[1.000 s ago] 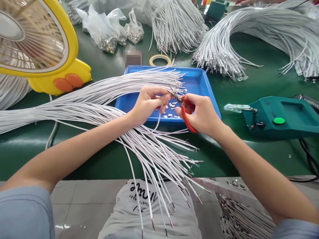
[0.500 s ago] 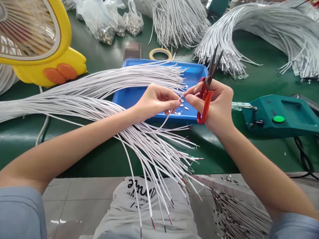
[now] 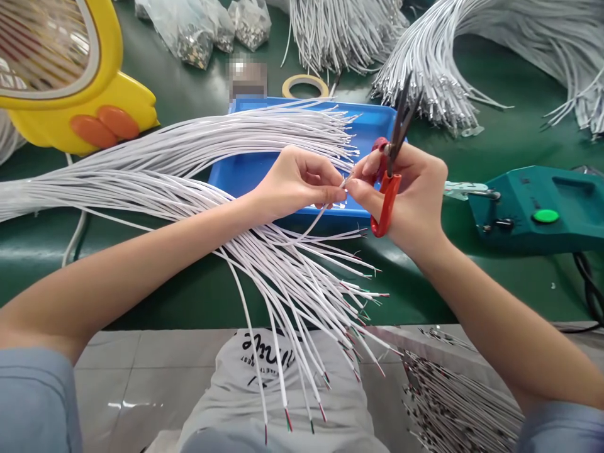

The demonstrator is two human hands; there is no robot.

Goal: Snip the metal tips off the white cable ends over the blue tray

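My left hand (image 3: pixel 306 182) pinches a white cable (image 3: pixel 317 220) close to its end, above the front edge of a blue tray (image 3: pixel 219 179). Against it, the thumb and fingertips of my right hand (image 3: pixel 406 189) meet at the cable's tip. Red-handled scissors (image 3: pixel 387 195) hang on my right hand, blades pointing up and slightly apart. Below my left forearm, a bundle of white cables (image 3: pixel 264 264) fans out over the table edge, with red, green and dark wire ends showing. Another bundle (image 3: pixel 283 129) lies across the tray.
A yellow fan (image 3: pixel 108 88) stands at the left. Behind the tray are a tape roll (image 3: pixel 306 79), bags of small metal parts (image 3: pixel 193 44) and more cable bundles (image 3: pixel 425 88). A green machine (image 3: pixel 542 207) sits at the right; further cables (image 3: pixel 457 396) lie below the table.
My hands have come closer together at the cable's tip, the right fingertips now meeting the left. The whole view has shifted slightly. The scissors stay on my right hand.
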